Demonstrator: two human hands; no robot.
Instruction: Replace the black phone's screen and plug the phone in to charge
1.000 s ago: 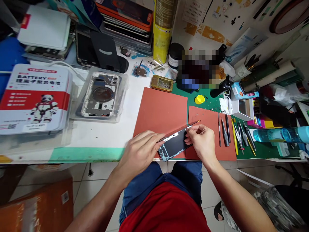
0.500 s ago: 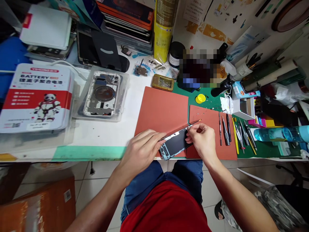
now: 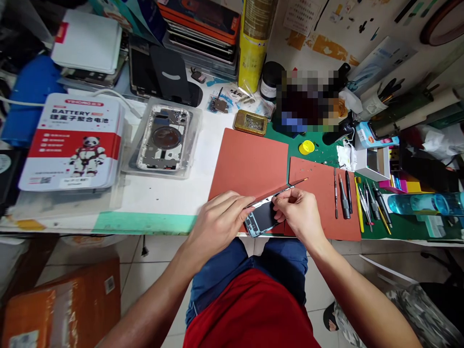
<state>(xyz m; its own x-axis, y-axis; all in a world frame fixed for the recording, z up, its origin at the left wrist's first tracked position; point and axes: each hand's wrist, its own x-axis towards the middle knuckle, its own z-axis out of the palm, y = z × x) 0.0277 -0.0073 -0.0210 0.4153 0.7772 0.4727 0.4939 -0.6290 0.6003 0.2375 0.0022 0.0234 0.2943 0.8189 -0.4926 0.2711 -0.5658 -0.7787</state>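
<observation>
My left hand [image 3: 221, 217] grips the left end of an opened phone part [image 3: 264, 216], fingers on its upper edge and thumb near the front. The part has a black flat inside and a pale blue-white rim, and it is tilted over the front edge of the red-brown mats. My right hand [image 3: 299, 212] is closed in a pinch over the part's inner face, towards its right end. Whatever is between those fingertips is hidden. A thin dark strip with an orange tip [image 3: 306, 179] sticks out past the far right corner.
Tweezers and screwdrivers [image 3: 342, 197] lie right of my right hand. A small yellow cap [image 3: 306, 147] and a gold tin [image 3: 251, 122] stand behind the mats [image 3: 250, 159]. To the left are a phone housing in a clear tray [image 3: 163, 140] and a battery box [image 3: 72, 140].
My right hand has slid left along the phone part, its fingertips now nearer the middle. My left hand keeps its grip. The whole view has shifted slightly.
</observation>
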